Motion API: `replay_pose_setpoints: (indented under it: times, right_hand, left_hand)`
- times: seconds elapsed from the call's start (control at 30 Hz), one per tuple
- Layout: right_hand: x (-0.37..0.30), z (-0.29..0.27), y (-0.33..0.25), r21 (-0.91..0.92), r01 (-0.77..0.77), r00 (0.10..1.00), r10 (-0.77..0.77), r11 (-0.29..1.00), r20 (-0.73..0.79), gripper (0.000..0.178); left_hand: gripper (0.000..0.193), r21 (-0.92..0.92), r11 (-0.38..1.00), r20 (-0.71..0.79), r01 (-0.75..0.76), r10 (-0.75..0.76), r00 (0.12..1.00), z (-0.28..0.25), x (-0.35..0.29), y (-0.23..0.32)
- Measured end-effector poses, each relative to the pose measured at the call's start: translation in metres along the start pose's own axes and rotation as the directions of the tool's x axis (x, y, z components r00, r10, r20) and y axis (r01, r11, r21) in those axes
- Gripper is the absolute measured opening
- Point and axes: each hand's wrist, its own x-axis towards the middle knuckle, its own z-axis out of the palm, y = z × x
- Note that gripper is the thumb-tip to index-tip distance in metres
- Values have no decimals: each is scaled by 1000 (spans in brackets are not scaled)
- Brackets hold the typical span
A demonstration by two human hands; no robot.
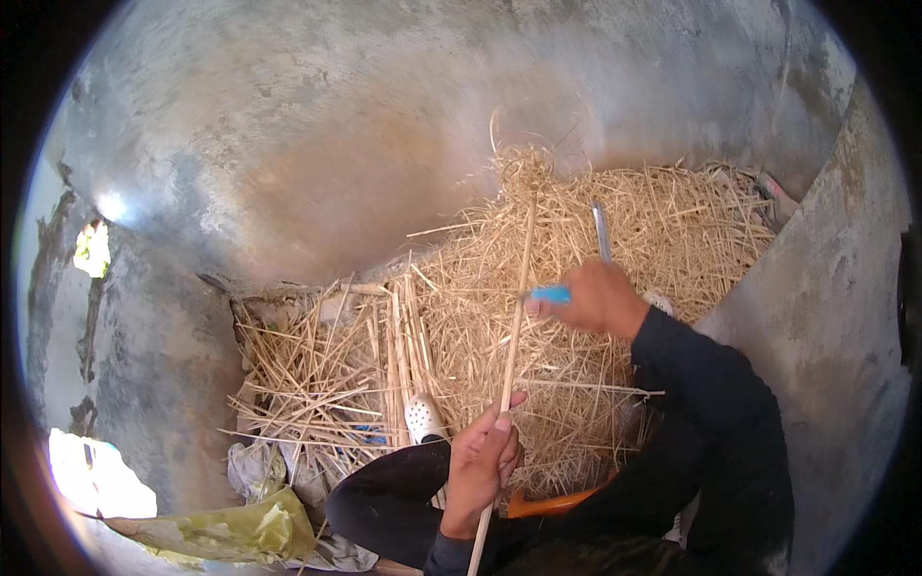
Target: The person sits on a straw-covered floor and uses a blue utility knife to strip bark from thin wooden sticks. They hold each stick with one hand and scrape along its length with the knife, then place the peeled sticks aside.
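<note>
A long pale stick, likely bamboo or cane (520, 326), runs from the lower edge up toward the far wall. Curled shavings (526, 168) cluster around its far end. My left hand (487, 453) is wrapped round its lower part, thumb on top. Farther up and to the right, my right hand (600, 298) is closed. A narrow metal blade, like a knife's (602, 230), sticks out beyond its knuckles. A bright blue piece (550, 295) at its fingertips reaches the stick; slight blur hides whether it is a wrap or part of the tool.
A heap of shavings (663, 216) covers the floor ahead. Split sticks (399, 336) and loose thin pieces (307, 384) lie left. My white shoe (423, 418) is beside them. Concrete walls (403, 125) surround me. A yellowish sheet (240, 528) is at lower left; an orange object (552, 503) lies below.
</note>
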Motion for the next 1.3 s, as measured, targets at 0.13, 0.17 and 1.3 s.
replay_pose_setpoints:
  times: [0.13,0.17,1.3]
  right_hand:
    - [20,-5,27,-14,-57,996,56,998,-67,86]
    - [16,0,18,0,5,1000,-5,1000,-15,85]
    - [7,-29,45,127,-204,946,229,971,-230,72]
  left_hand:
    - [37,-213,974,38,75,-69,997,6,-6,-3]
    - [38,-235,970,17,67,-65,998,5,-9,-3]
    - [37,282,863,-22,-418,442,897,-39,65,64]
